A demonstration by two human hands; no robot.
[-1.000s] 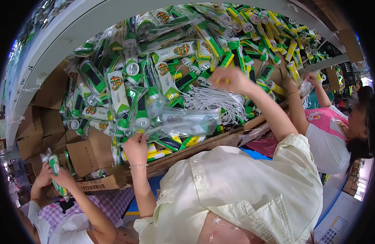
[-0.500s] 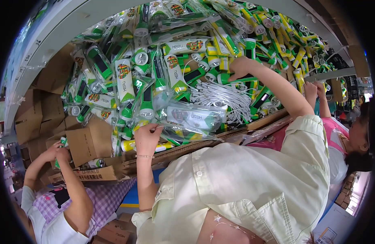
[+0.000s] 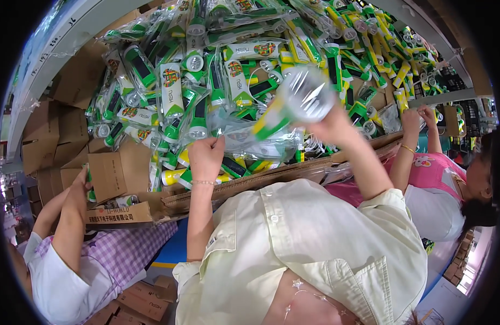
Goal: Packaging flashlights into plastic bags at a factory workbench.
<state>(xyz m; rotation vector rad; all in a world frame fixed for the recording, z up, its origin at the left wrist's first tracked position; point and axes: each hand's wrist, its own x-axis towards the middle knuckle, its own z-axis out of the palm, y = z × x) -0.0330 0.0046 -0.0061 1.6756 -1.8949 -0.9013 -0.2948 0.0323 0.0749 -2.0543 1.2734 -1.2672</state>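
Note:
My right hand is closed around a green and yellow flashlight, lifted above the pile. Its big round lens end points up toward me, and motion blurs both. My left hand is pinched at the near edge of the pile, on the edge of a clear plastic bag that lies to its right. Underneath, white cables show partly, mostly hidden by the flashlight and my right hand. Bagged flashlights with white printed cards spread beyond my left hand.
A cardboard edge borders the heap on my side. Loose flashlights fill the right. At left, a person's hands work by an open carton; at right, another person's hands hover near the pile. A grey frame curves around.
My right hand has come up and nearer from the loose flashlights, bringing one with it. My left hand has shifted slightly up and right, still pinching. The left co-worker's hands have moved behind the carton flap.

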